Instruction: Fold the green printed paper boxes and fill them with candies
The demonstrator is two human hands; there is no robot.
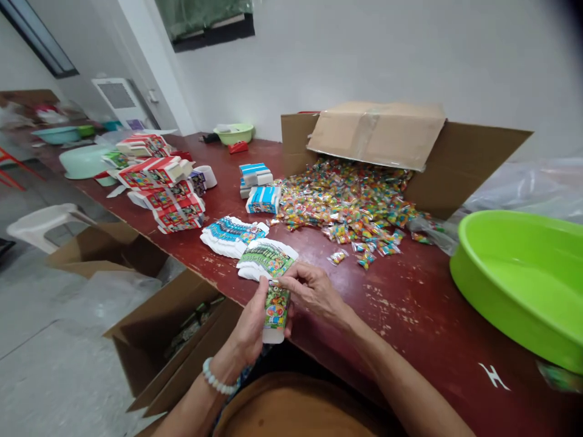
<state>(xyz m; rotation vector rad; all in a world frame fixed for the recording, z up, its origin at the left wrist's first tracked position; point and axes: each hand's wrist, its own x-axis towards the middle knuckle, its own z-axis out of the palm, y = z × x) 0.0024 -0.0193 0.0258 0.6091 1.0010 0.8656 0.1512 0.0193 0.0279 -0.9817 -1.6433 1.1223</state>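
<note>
My left hand [251, 321], a beaded bracelet at its wrist, is wrapped round a small green printed carton [276, 306]. The carton's pale flap end points toward me. At its far end the fingers of my right hand [316, 291] pinch the top edge, close to my left thumb. Just beyond lies a fanned row of green flat cartons [268, 258], and beside it a row of blue flat cartons [232, 235]. Behind them spreads a heap of wrapped candies [346, 200], spilling from a tipped cardboard box [378, 133].
Red printed cartons [157, 173] are stacked at the left of the dark red table [392, 321]. Blue bundles [263, 199] stand by the candies. A large green basin [514, 297] is at the right. Below the table edge sits an open cardboard box [146, 328].
</note>
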